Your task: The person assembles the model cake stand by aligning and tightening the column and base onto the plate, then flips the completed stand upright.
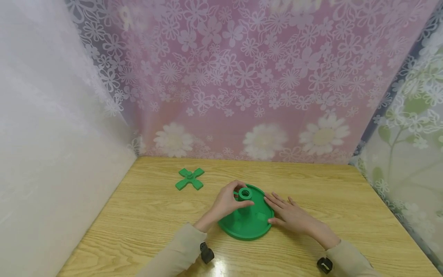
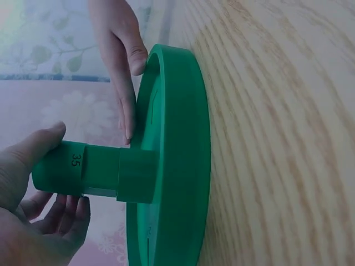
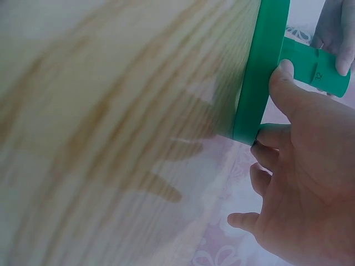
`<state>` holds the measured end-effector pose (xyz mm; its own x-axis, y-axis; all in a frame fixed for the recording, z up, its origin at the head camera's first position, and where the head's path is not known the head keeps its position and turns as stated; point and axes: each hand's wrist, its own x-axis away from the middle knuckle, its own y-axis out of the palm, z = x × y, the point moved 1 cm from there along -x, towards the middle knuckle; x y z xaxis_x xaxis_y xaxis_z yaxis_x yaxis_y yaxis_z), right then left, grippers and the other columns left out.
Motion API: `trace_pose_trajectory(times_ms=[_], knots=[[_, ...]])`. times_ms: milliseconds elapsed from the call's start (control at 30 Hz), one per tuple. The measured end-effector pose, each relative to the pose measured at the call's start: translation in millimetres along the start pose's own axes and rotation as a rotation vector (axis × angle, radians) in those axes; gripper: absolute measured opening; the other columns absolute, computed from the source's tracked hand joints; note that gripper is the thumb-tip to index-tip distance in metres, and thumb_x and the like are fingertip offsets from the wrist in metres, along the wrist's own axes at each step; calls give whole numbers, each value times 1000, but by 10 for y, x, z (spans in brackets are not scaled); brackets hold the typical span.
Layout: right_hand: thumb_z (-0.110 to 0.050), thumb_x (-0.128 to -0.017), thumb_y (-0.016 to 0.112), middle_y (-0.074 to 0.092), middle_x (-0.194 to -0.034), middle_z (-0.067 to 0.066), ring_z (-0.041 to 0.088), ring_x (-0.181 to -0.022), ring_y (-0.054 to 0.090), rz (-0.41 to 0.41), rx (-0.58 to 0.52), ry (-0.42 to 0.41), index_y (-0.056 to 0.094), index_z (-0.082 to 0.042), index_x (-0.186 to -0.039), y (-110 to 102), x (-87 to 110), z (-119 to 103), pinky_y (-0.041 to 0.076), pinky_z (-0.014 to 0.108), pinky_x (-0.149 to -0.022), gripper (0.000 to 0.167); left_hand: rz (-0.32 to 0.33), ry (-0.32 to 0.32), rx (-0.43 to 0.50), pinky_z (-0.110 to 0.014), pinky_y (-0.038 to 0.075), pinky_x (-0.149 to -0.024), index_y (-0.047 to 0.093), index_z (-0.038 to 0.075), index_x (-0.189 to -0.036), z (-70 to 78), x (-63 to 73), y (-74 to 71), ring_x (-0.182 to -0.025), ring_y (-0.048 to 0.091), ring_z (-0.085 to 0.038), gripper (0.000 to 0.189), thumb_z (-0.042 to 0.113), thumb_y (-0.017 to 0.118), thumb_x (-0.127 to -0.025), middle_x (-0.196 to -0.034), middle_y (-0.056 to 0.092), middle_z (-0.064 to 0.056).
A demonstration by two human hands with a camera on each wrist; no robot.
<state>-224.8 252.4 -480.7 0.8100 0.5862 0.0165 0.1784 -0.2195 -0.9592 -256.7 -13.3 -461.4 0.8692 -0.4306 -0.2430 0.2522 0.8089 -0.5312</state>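
Observation:
A round green base (image 1: 254, 227) with a raised rim lies on the wooden table. From its middle rises a stepped green post (image 2: 101, 169) with a hollow top and the digits 35 on its side. My left hand (image 1: 227, 201) holds the post near its upper end, thumb on one side and fingers on the other. At the base's right edge, my right hand (image 1: 294, 216) rests with fingers extended, fingertips and thumb at the rim. Farther back on the left lies a green cross-shaped piece (image 1: 189, 179) with a small knob at its centre.
The table (image 1: 138, 227) has light wood grain. A pink flowered curtain (image 1: 221, 77) hangs behind its far edge, with a white sheet (image 1: 52, 127) along the left and a flowered one (image 1: 408, 154) on the right. Black straps show at both wrists.

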Motion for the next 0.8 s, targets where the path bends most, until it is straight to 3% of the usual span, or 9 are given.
trace_pose_trajectory(times_ms=[267,400,500,633,800], knots=[[-49,-102,54,26,-165,16,40,-151,22,-1,-7,1,31,-5,-159,-18,5,-19,18,77,-114,75,-132,61,20,-25,55,-96,60,11,-137,-66,-31,-58,-118,64,-24,46,12,73,-93,-128,64,-5],[-48,-103,54,26,-165,17,41,-151,23,5,-8,-2,31,-4,-159,-32,12,-29,19,76,-114,75,-153,78,19,-30,53,-101,56,11,-141,-60,-35,-84,-123,61,-25,50,13,71,-94,-134,62,-5],[-48,-103,54,26,-165,17,41,-151,23,3,-6,-1,31,-4,-159,-36,11,-29,19,76,-114,75,-128,72,38,-37,52,-106,54,8,-142,-44,-31,-80,-126,59,-26,55,20,75,-93,-138,60,-7],[-49,-103,54,26,-165,16,41,-151,23,-6,-2,3,31,-4,-159,-30,5,-19,19,76,-114,75,-47,44,65,-41,52,-105,57,8,-138,1,-15,-61,-124,59,-27,58,27,82,-89,-136,61,-12],[-49,-102,55,26,-165,17,41,-151,23,-15,-8,2,31,-4,-159,-27,7,-24,19,77,-114,75,21,26,15,-34,57,-96,64,8,-126,48,1,-57,-112,63,-21,52,29,86,-84,-124,66,-8]])
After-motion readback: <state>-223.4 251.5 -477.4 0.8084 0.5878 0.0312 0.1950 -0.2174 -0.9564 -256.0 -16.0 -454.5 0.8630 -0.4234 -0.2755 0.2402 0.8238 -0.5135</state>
